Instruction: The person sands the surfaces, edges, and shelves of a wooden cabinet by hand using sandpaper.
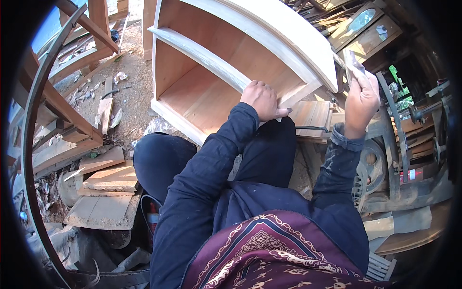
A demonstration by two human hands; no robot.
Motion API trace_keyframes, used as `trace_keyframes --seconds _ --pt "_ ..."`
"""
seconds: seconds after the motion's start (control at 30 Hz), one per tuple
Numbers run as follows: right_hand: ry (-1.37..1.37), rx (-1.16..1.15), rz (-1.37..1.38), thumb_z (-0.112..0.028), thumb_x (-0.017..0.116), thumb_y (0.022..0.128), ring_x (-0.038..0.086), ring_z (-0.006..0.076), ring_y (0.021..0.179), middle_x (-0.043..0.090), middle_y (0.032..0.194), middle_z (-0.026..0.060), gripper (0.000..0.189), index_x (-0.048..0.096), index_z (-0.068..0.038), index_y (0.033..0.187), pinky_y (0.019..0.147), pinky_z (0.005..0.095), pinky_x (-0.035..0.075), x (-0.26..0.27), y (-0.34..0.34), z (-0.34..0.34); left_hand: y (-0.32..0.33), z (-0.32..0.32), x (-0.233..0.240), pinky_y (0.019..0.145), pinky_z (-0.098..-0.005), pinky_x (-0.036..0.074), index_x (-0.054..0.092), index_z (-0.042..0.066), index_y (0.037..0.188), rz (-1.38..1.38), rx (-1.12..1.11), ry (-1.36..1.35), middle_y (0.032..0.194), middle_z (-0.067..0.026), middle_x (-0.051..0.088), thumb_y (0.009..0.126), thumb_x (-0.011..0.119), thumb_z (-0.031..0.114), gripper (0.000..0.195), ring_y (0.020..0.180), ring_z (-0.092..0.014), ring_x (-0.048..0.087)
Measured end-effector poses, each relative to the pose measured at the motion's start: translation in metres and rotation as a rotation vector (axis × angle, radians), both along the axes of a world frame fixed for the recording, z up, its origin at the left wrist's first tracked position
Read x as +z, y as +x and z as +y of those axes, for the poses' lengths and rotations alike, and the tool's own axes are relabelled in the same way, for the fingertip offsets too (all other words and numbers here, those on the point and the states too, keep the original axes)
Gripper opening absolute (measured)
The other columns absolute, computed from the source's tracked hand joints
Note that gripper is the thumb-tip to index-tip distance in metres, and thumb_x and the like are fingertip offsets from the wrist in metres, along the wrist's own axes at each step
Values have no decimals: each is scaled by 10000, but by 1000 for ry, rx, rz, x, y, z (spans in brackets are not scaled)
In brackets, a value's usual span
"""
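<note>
A wooden cabinet (231, 65) with a whitish coated frame lies before me, its two compartments showing bare reddish-brown wood inside. Across its middle runs a whitish wooden divider rail (202, 54). My left hand (261, 99) is closed around the near end of that rail, thumb pointing right. Raised to the right of the cabinet, my right hand (362, 95) pinches a folded, dusty piece of sheet (352, 63), possibly sandpaper, between thumb and fingers. It is apart from the cabinet.
Wooden offcuts (108, 177) are stacked at left, near a curved dark bar (29, 144) and a wooden frame (68, 112). Short boards (312, 115) lie beyond my right knee. A machine with a wheel (371, 166) stands at right, near grey sheets (411, 220). Shavings litter the ground (133, 72).
</note>
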State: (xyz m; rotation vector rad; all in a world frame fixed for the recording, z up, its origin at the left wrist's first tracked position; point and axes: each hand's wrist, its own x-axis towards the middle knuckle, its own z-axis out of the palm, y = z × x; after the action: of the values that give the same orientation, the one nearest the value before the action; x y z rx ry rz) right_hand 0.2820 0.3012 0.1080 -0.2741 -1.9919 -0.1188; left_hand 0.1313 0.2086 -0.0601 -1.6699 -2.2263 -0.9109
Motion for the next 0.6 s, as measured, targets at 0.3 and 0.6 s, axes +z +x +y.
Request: trace_keyframes --seconds 0.3,0.6 --pt "-265 325 162 -49 720 807 636 260 920 630 960 130 243 707 10 1043 799 355 530 -40 -50 -13 -12 -10 7 778 -406 485 677 60 751 15 -172 34 774 -125 630 752 635 693 635 790 -309 624" --pt "-27 242 294 -14 733 803 631 228 755 644 877 141 62 716 25 848 664 301 495 -36 -89 23 -186 -79 3 1079 -435 329 634 55 1150 -338 533 1030 1367 -227 466 862 704 308 390 1304 -363 412"
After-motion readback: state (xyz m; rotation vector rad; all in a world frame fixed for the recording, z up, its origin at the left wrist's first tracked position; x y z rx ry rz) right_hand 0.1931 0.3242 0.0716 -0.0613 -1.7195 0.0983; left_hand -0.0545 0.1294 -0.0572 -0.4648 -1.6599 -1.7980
